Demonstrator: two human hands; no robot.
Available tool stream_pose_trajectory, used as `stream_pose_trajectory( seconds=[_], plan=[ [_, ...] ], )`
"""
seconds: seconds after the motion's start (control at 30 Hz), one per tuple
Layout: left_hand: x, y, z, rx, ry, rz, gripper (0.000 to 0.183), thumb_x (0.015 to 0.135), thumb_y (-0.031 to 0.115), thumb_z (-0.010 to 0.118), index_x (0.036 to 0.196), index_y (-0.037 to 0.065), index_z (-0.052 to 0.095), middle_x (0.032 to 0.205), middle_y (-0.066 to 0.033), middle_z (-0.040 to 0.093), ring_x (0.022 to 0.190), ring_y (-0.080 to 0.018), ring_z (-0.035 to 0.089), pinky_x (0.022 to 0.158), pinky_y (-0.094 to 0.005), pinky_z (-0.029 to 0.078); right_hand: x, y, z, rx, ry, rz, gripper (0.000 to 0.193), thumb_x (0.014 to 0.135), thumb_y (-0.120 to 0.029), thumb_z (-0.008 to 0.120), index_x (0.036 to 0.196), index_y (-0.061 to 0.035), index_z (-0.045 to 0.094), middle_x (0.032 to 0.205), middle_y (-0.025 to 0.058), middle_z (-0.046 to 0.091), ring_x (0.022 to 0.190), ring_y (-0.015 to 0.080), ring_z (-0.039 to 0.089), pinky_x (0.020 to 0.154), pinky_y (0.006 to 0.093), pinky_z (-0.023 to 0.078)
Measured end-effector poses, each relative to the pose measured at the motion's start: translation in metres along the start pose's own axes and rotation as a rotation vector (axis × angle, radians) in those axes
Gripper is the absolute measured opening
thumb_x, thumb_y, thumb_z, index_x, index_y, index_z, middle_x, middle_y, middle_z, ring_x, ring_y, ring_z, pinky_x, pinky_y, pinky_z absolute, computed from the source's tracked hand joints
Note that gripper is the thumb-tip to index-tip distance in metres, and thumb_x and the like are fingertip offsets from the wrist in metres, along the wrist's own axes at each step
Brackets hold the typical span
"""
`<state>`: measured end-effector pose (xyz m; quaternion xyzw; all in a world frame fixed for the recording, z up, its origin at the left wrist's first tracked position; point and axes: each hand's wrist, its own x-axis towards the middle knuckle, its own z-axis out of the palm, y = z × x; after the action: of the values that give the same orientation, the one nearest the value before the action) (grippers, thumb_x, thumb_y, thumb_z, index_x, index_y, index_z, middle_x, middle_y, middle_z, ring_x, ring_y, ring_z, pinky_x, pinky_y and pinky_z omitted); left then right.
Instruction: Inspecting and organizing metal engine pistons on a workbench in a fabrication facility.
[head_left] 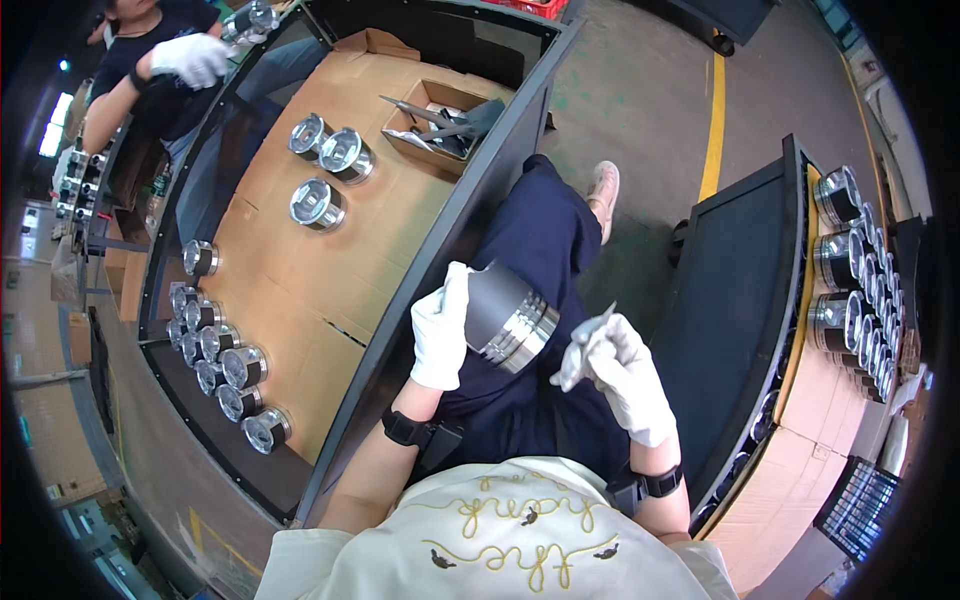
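My left hand [440, 335], in a white glove, grips a dark grey piston [505, 312] with shiny metal ring grooves, held over my lap. Just right of the piston, my gloved right hand [625, 375] pinches a small grey metal tool [582, 345]. I cannot tell whether the tool touches the piston. Both wrists wear black bands.
A cardboard-lined table [300, 300] on my left carries three loose pistons [325, 170], a row of several pistons [225, 365] and a box of tools [445, 125]. A rack on the right holds several pistons [845, 260]. Another person's gloved hand [190, 58] works at the far left.
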<state>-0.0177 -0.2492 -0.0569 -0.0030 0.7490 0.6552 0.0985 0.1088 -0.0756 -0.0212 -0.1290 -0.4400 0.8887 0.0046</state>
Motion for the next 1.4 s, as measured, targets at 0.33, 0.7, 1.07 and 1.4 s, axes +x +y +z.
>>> stream_pose_trajectory(
  seconds=[0.33,0.7,1.07,1.4],
  plan=[
    [0.012,0.014,0.013,0.010,0.011,0.111,0.039,0.095,0.027,0.055,0.076,-0.007,0.063,0.050,-0.0068,0.042,0.052,-0.0081,0.030,0.046,-0.0334,0.029,-0.011,-0.003,-0.005,-0.131,0.088,0.057,0.039,0.095,-0.034,0.051,0.106,0.0038,0.057,0.068,0.0039,0.055,0.064,0.0110,0.052,0.060,0.0232,0.042],
    [0.044,-0.005,0.026,0.331,-0.099,0.606,0.029,0.094,0.007,0.049,0.122,0.006,0.057,0.059,-0.0135,0.041,0.050,-0.0224,0.035,0.046,-0.0346,0.031,0.003,-0.007,-0.024,-0.381,0.221,-0.098,0.047,0.092,-0.038,0.055,0.115,0.0029,0.060,0.075,-0.0056,0.042,0.071,0.0062,0.037,0.068,0.0214,0.033],
    [0.046,-0.013,0.024,0.361,0.020,0.826,0.025,0.095,0.011,0.050,0.114,-0.001,0.059,0.062,-0.0133,0.053,0.051,-0.0183,0.043,0.050,-0.0301,0.039,-0.001,-0.011,-0.009,-0.380,0.247,0.038,0.014,0.095,-0.009,0.047,0.105,-0.0012,0.053,0.075,0.0022,0.055,0.061,0.0055,0.050,0.061,0.0207,0.043],
    [0.053,-0.038,0.007,0.545,-0.125,0.728,0.042,0.095,0.004,0.044,0.137,0.004,0.040,0.089,-0.0189,0.064,0.065,-0.0295,0.061,0.059,-0.0357,0.048,0.114,-0.220,0.031,-1.163,0.420,-0.364,0.018,0.092,-0.018,0.054,0.101,-0.0039,0.060,0.072,0.0068,0.055,0.063,0.0147,0.057,0.056,0.0281,0.047]
  ],
)
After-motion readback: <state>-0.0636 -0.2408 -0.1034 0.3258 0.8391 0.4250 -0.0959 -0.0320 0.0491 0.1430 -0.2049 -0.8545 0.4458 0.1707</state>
